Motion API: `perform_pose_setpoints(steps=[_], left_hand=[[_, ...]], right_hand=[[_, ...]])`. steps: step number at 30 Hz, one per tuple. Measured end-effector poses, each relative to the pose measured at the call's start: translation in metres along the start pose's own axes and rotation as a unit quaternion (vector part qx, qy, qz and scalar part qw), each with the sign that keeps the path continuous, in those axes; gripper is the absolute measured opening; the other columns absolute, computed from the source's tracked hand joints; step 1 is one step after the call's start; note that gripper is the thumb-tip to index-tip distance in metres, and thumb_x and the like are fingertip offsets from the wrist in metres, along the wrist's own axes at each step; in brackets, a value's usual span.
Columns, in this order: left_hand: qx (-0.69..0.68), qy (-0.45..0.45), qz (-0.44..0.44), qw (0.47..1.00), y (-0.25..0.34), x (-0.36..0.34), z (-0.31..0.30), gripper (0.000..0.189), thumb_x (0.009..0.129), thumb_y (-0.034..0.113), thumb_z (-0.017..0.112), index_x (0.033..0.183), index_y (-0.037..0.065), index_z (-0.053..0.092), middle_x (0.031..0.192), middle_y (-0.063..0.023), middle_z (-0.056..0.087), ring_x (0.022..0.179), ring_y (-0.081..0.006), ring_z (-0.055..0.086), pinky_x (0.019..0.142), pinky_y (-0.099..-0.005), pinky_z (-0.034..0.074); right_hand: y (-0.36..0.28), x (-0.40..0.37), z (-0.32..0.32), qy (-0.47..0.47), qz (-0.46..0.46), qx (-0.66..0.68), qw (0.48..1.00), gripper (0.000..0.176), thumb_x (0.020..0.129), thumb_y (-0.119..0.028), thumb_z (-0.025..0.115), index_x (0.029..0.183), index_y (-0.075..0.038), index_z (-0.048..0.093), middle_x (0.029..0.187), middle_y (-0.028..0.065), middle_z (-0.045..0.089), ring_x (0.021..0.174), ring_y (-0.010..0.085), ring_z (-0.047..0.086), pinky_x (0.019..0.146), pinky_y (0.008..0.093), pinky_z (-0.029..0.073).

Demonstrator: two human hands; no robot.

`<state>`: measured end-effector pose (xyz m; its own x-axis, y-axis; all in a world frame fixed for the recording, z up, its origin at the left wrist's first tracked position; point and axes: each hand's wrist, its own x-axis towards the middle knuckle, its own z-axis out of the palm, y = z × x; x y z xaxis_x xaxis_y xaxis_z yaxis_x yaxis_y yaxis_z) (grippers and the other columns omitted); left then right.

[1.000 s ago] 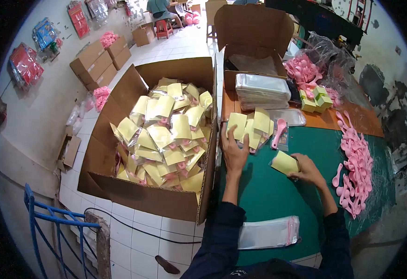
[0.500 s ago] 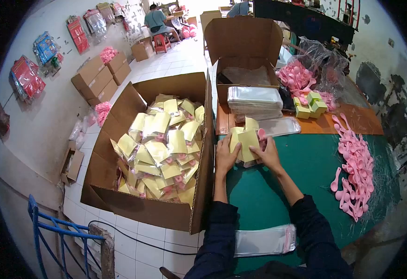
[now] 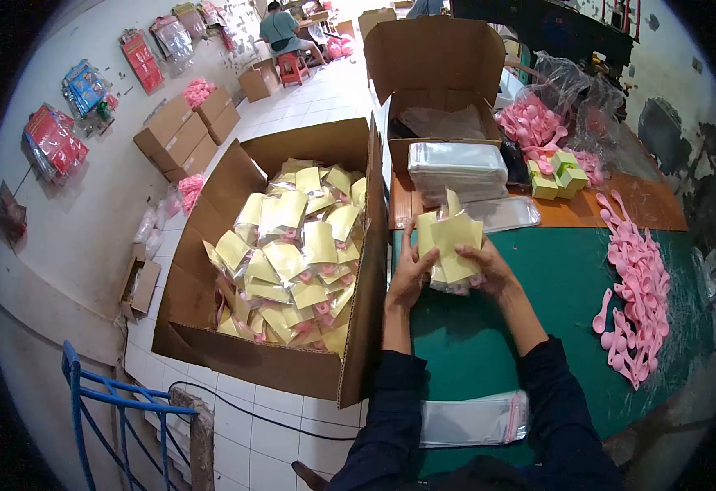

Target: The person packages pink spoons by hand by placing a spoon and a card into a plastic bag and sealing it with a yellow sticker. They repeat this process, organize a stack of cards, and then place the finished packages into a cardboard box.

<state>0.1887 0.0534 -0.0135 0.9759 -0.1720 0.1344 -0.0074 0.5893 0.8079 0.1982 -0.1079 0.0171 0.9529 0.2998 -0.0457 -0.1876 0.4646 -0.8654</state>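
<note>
Above the green tabletop (image 3: 489,344), a bunch of clear packets with yellow cards (image 3: 458,237) is gripped between my two hands. My left hand (image 3: 409,274) closes on the bunch's left side. From the right, my right hand (image 3: 493,268) holds it with the thumb across the front card. Bits of pink show at the bunch's lower edge. To the left stands a big cardboard box (image 3: 243,348) heaped with similar yellow-card packets (image 3: 292,254). A pile of pink spoons (image 3: 638,295) lies on the tabletop to the right.
Stacked clear plastic bags (image 3: 456,168) sit beyond my hands, before an open carton (image 3: 431,53). More clear bags (image 3: 474,419) lie near my body. Small yellow card stacks (image 3: 558,176) rest on the brown board. A person (image 3: 280,31) sits far back.
My hands have drawn the packets closer together and raised them slightly. A pink spoon that showed beside my right hand is now hidden. The whole view has shifted a little.
</note>
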Motion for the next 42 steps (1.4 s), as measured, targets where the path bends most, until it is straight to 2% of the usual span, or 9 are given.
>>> perform_pose_setpoints(steps=[10, 19, 26, 28, 30, 36, 38, 40, 42], left_hand=[[0.118, 0.113, 0.041, 0.986, 0.002, -0.003, 0.008, 0.042, 0.088, 0.020, 0.058, 0.120, 0.004, 0.035, 0.109, -0.0121, 0.056, 0.094, -0.0180, 0.059, 0.075, -0.0293, 0.049], [0.029, 0.057, 0.040, 0.997, -0.014, 0.005, -0.010, 0.080, 0.086, 0.068, 0.017, 0.140, 0.009, 0.027, 0.141, -0.0098, 0.032, 0.127, -0.0226, 0.035, 0.104, -0.0363, 0.027], [0.181, 0.084, -0.038, 0.979, -0.038, 0.014, -0.016, 0.063, 0.093, 0.055, 0.022, 0.128, 0.008, 0.045, 0.119, -0.0121, 0.054, 0.110, -0.0232, 0.051, 0.094, -0.0357, 0.038], [0.274, 0.097, 0.020, 0.957, -0.039, 0.008, -0.016, 0.053, 0.097, 0.043, 0.026, 0.122, 0.002, 0.047, 0.113, -0.0168, 0.056, 0.107, -0.0306, 0.052, 0.091, -0.0361, 0.040], [0.446, 0.102, 0.125, 0.880, -0.045, 0.005, -0.023, 0.047, 0.097, 0.037, 0.030, 0.121, 0.000, 0.046, 0.110, -0.0194, 0.056, 0.106, -0.0348, 0.052, 0.090, -0.0371, 0.041], [0.361, 0.020, 0.106, 0.926, -0.043, -0.009, 0.020, 0.034, 0.094, 0.020, 0.040, 0.123, 0.003, 0.041, 0.112, -0.0153, 0.053, 0.107, -0.0268, 0.050, 0.092, -0.0355, 0.038], [0.576, -0.027, 0.193, 0.794, -0.031, -0.042, 0.056, 0.035, 0.091, 0.014, 0.040, 0.124, 0.002, 0.041, 0.115, -0.0188, 0.051, 0.107, -0.0300, 0.050, 0.094, -0.0392, 0.038], [0.599, -0.084, 0.264, 0.751, -0.045, -0.104, 0.078, 0.037, 0.087, 0.012, 0.041, 0.123, 0.001, 0.042, 0.116, -0.0223, 0.049, 0.109, -0.0330, 0.048, 0.094, -0.0412, 0.037], [0.683, -0.287, 0.017, 0.671, 0.017, -0.166, 0.113, 0.035, 0.089, 0.014, 0.040, 0.121, 0.001, 0.044, 0.117, -0.0224, 0.048, 0.111, -0.0325, 0.049, 0.092, -0.0392, 0.041]], right_hand=[[-0.012, -0.012, -0.019, 0.009, -0.047, 0.007, 0.999, 0.042, 0.077, -0.009, 0.066, 0.115, 0.001, 0.049, 0.096, 0.0108, 0.062, 0.076, 0.0213, 0.065, 0.061, 0.0336, 0.057], [-0.022, -0.004, 0.020, -0.031, 0.006, 0.020, 0.999, 0.044, 0.078, -0.006, 0.064, 0.118, 0.001, 0.047, 0.106, 0.0110, 0.059, 0.091, 0.0220, 0.062, 0.076, 0.0349, 0.054], [-0.069, 0.091, 0.167, -0.254, -0.076, -0.086, 0.960, 0.065, 0.082, -0.028, 0.065, 0.129, 0.004, 0.033, 0.121, 0.0181, 0.049, 0.112, 0.0258, 0.051, 0.088, 0.0346, 0.047], [-0.058, 0.115, 0.200, -0.040, -0.040, -0.270, 0.961, 0.086, 0.079, -0.045, 0.065, 0.135, 0.005, 0.024, 0.125, 0.0254, 0.043, 0.118, 0.0296, 0.044, 0.096, 0.0380, 0.039], [-0.045, 0.121, 0.207, -0.060, -0.101, -0.321, 0.940, 0.100, 0.076, -0.055, 0.064, 0.139, 0.004, 0.013, 0.114, 0.0244, 0.049, 0.109, 0.0275, 0.048, 0.092, 0.0350, 0.039], [-0.022, 0.014, 0.167, -0.327, -0.266, -0.533, 0.734, 0.043, 0.081, -0.033, 0.065, 0.113, -0.007, 0.056, 0.107, 0.0148, 0.057, 0.098, 0.0278, 0.056, 0.082, 0.0348, 0.045], [-0.033, -0.023, 0.169, -0.386, -0.101, -0.544, 0.738, 0.036, 0.082, -0.036, 0.063, 0.106, -0.008, 0.061, 0.108, 0.0101, 0.059, 0.106, 0.0280, 0.053, 0.089, 0.0409, 0.041], [-0.027, -0.041, 0.162, -0.377, -0.143, -0.635, 0.659, 0.037, 0.083, -0.040, 0.061, 0.106, -0.011, 0.061, 0.112, 0.0090, 0.057, 0.119, 0.0259, 0.044, 0.098, 0.0521, 0.029], [-0.018, -0.050, 0.159, -0.371, -0.176, -0.645, 0.644, 0.044, 0.080, -0.045, 0.062, 0.108, -0.012, 0.059, 0.115, 0.0083, 0.055, 0.124, 0.0253, 0.039, 0.100, 0.0601, 0.018]])
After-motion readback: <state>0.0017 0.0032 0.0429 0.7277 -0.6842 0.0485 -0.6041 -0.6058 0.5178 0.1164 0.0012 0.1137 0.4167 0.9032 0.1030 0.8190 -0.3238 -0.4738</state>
